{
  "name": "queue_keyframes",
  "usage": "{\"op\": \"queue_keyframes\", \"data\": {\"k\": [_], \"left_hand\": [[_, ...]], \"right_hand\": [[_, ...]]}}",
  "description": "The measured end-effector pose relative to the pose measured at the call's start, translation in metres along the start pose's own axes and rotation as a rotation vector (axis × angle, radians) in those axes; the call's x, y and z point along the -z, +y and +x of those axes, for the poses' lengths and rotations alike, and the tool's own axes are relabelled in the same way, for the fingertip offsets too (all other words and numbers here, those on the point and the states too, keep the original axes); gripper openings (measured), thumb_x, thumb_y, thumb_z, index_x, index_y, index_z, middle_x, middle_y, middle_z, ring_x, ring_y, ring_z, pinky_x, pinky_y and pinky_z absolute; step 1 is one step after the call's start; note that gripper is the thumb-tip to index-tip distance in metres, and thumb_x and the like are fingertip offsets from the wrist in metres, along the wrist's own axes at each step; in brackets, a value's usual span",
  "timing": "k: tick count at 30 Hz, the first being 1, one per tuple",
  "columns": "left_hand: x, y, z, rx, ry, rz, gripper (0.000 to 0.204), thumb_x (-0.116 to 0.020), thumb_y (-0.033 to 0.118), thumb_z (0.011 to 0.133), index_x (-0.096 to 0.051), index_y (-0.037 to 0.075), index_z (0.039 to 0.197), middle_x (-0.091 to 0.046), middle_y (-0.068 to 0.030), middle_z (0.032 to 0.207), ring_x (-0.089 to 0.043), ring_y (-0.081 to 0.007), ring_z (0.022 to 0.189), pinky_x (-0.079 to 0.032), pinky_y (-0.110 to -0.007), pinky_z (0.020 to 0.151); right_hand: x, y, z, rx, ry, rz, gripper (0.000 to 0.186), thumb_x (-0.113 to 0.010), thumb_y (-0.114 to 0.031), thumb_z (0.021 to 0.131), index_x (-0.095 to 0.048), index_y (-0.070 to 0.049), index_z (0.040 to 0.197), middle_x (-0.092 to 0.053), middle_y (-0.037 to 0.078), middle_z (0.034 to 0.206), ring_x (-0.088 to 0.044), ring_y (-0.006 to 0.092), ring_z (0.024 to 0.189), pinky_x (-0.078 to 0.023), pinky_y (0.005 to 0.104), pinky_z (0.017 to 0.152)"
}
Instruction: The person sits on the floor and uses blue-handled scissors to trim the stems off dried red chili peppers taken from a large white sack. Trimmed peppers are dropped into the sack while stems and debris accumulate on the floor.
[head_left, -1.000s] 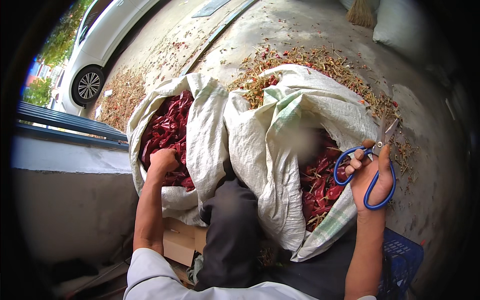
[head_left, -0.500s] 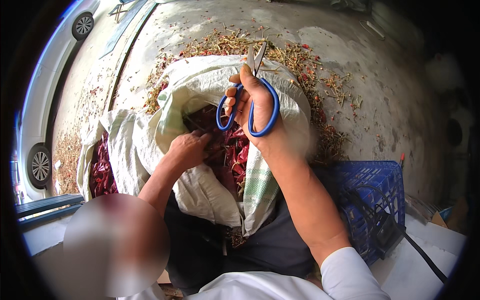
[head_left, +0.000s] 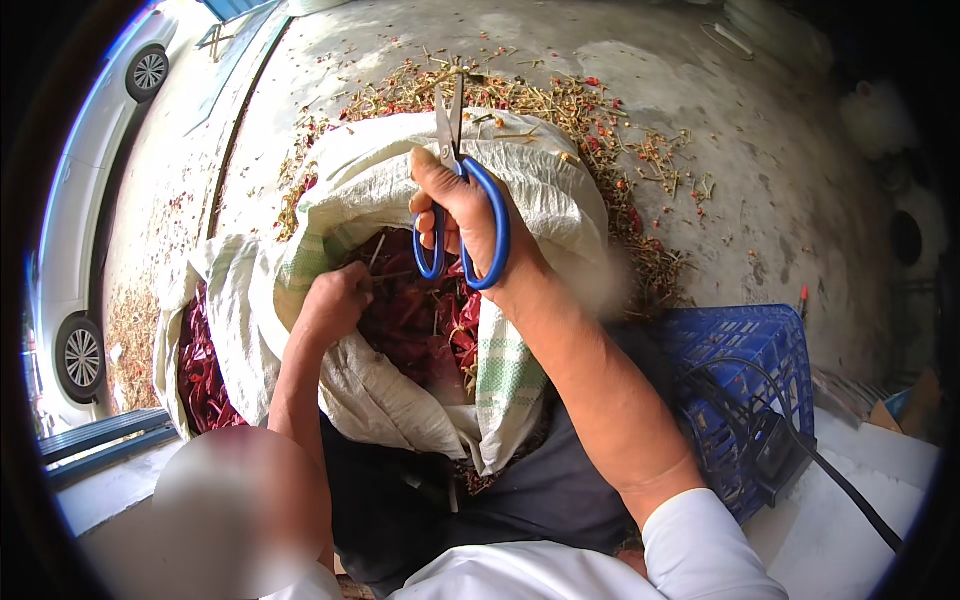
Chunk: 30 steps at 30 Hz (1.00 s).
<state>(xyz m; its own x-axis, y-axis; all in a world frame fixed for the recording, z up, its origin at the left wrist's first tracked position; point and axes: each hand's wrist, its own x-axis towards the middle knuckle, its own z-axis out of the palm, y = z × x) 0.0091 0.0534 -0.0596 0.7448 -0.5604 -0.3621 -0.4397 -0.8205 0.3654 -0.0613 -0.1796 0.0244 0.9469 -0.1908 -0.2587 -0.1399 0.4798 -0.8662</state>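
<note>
My right hand grips a pair of blue-handled scissors, blades pointing away from me and slightly apart. Beneath them, an open white woven sack with green stripes stands between my legs, filled with dried red chilies. At the left side of its mouth is my left hand, fingers closed in a pinch. A thin pale stalk rises beside those fingertips, seemingly from a chili held there; the fingers partly hide it.
Cut stems and chili bits litter the concrete floor around the sack. Another sack of chilies stands at left. A blue plastic crate with a black cable sits at right. A white car is parked far left.
My right hand and the scissors have shifted left and slightly down over the sack. My left hand has drawn back left from the chilies, with a stalk now showing at its fingers.
</note>
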Motion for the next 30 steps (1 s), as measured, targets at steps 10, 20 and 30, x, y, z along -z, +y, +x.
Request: {"op": "queue_keyframes", "data": {"k": [10,20,30], "left_hand": [[-0.041,0.007,0.006,-0.227,-0.233,0.401,0.028,-0.059,0.011,0.078,-0.071,0.011,0.104,-0.071,-0.0172,0.089,-0.069,-0.0355,0.089,-0.055,-0.047,0.077],[0.026,0.042,-0.002,-0.061,-0.014,-1.173,0.042,-0.065,-0.005,0.082,-0.054,-0.001,0.122,-0.065,-0.0040,0.100,-0.062,-0.0152,0.095,-0.047,-0.029,0.091],[0.045,0.048,-0.005,0.059,0.005,-1.269,0.031,-0.063,0.005,0.091,-0.058,0.000,0.121,-0.064,-0.0048,0.096,-0.062,-0.0122,0.086,-0.051,-0.027,0.079]], "right_hand": [[-0.001,0.005,0.002,-0.050,-0.018,-0.103,0.038,-0.071,-0.043,0.089,-0.061,-0.006,0.090,-0.058,0.001,0.075,-0.054,0.0084,0.062,-0.044,0.0234,0.055],[-0.003,0.029,0.015,0.295,0.020,-0.453,0.046,-0.075,-0.043,0.084,-0.061,0.001,0.090,-0.067,0.013,0.073,-0.065,0.0217,0.067,-0.052,0.0337,0.064],[0.007,0.040,0.011,0.156,0.082,-0.576,0.041,-0.074,-0.039,0.084,-0.062,0.000,0.081,-0.066,0.015,0.068,-0.066,0.0287,0.065,-0.052,0.0384,0.065]]}}
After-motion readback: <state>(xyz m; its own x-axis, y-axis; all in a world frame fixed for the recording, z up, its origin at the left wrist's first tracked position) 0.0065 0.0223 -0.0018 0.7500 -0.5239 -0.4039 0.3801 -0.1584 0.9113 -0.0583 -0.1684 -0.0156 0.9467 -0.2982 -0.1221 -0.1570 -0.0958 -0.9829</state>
